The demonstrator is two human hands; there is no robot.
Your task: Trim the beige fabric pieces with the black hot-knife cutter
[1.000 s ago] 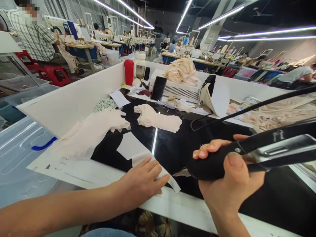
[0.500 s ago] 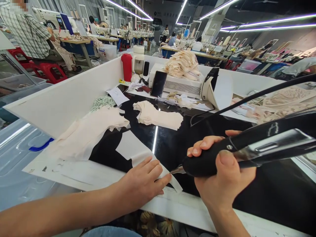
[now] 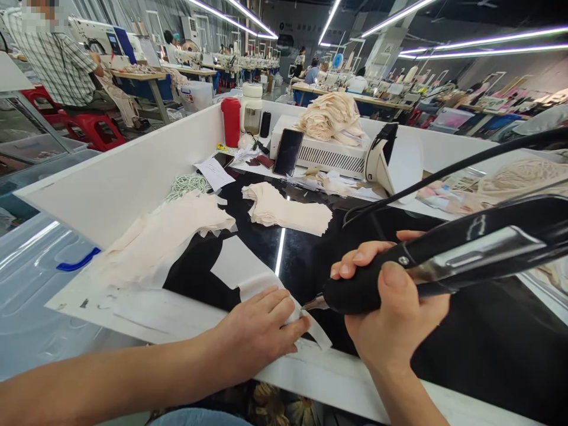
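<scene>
My left hand (image 3: 260,331) lies flat with fingers stretched out, pressing a pale fabric strip (image 3: 248,278) onto the black glossy table (image 3: 337,260). My right hand (image 3: 393,319) is wrapped round the black handle of a corded cutting tool (image 3: 444,254). The tool's metal tip (image 3: 313,303) sits just above the strip, right beside my left fingertips. A stack of cut cream fabric pieces (image 3: 286,210) lies farther back, and a larger cream piece (image 3: 168,234) rests at the left.
A white partition (image 3: 124,171) walls the table's left and back. Behind stand a red bottle (image 3: 231,124), a phone (image 3: 288,152), a white machine (image 3: 328,155) with folded fabric on top, and white cord (image 3: 186,186). The tool's cable (image 3: 444,174) arcs across the right. People work at tables behind.
My right hand has carried the tool leftward and down, so its tip has come close to my left fingertips. My left hand has stayed on the strip.
</scene>
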